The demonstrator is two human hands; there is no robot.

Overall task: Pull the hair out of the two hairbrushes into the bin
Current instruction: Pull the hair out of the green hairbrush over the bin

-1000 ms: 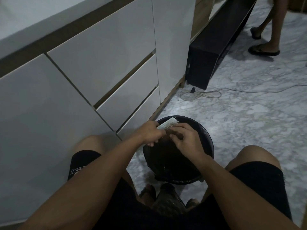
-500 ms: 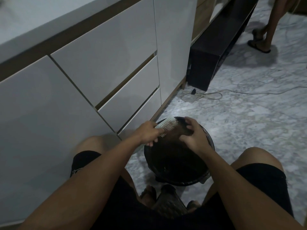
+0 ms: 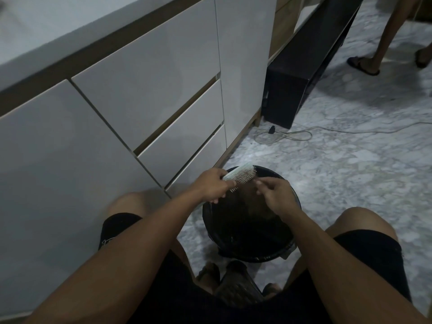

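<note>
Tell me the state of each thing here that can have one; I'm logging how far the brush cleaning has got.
Pale green hairbrush: held over the bin, bristles facing the right hand.
Left hand: shut on the hairbrush.
Right hand: fingers pinched beside the bristles; hair between them too fine to tell.
Round black bin: upright, open, on the floor.
White cabinet drawers: shut.
White cable: lying loose on the floor.

A pale marbled floor [image 3: 327,183] is carrying everything here. A round black bin [image 3: 278,254] is standing on it between the seated person's knees, close to the foot of the white drawer unit [image 3: 145,94]. Farther back, a thin cable [image 3: 292,134] is lying in loose loops across the floor beside a low black cabinet [image 3: 287,99]. Another person's sandalled foot [image 3: 362,65] is resting on the floor at upper right.
</note>
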